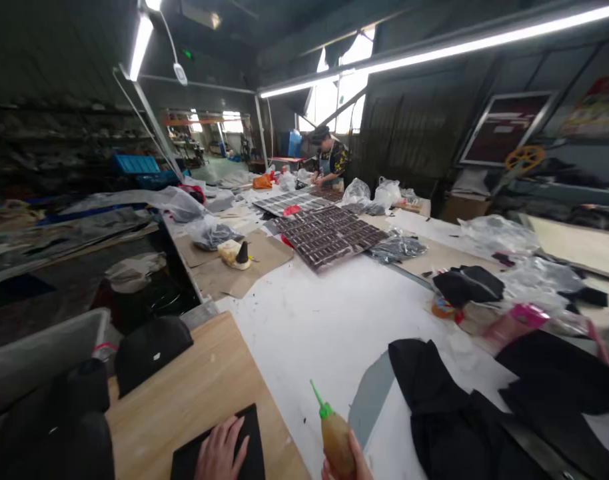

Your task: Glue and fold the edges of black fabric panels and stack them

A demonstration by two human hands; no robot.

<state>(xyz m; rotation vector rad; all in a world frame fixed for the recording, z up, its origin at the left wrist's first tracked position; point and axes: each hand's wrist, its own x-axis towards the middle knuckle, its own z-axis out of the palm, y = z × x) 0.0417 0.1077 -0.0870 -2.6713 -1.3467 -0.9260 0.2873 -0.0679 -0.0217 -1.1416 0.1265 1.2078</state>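
Observation:
My left hand lies flat with its fingers stretched out on a black rectangular sheet, near the front edge of a wooden board. To its right, my right hand is wrapped round a squeeze bottle of amber liquid. A thin green nozzle tops the bottle, tilted up and to the left. Just beyond the bottle stretches a white sheet covering the table. Black fabric pieces lie to the right of the bottle. The bottle's lower end is cut off by the frame.
Black curved pieces rest at the board's left, beside a grey bin. Farther up sit a dark patterned panel, a yellowish block with a black cone, and plastic bags. A person stands at the table's far end.

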